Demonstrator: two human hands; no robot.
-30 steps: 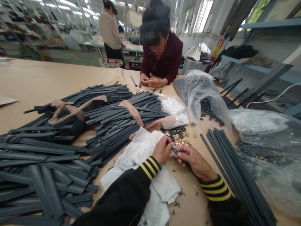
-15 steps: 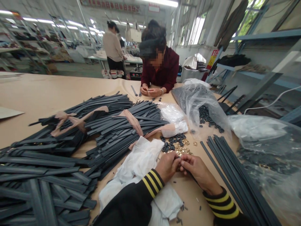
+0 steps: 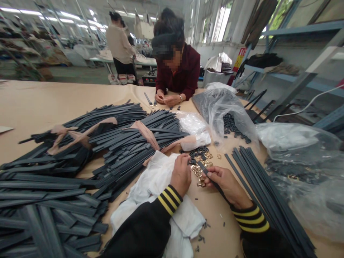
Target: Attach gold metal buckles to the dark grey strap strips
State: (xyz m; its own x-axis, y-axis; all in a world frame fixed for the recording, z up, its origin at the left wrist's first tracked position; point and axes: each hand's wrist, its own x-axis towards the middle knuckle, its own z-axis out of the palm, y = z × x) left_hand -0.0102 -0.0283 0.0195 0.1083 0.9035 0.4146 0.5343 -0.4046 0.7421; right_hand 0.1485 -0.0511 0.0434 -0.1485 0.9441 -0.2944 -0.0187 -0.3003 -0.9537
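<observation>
My right hand (image 3: 221, 182) pinches a dark grey strap (image 3: 204, 169) near its end, and the rest of the strap runs back under the palm. Close to those fingers lie gold buckles (image 3: 197, 170) in a small heap. My left hand (image 3: 182, 174) is at the left edge of a pile of small black loops (image 3: 202, 150), its fingers curled together; what is between the fingertips is too small to make out. A crumpled white cloth (image 3: 145, 179) lies beneath the left wrist.
Bundles of dark straps (image 3: 129, 139) tied with pinkish bands cover the left. At right lie long straps (image 3: 263, 182) and clear plastic bags (image 3: 236, 111), one holding black loops. Across the table (image 3: 40, 96) a person (image 3: 176, 71) handles small pieces. Black scraps (image 3: 201, 238) lie near me.
My hands, together before, are now apart. The left has moved left to the edge of the black loops; the right keeps the strap, its end now showing. The view has shifted slightly.
</observation>
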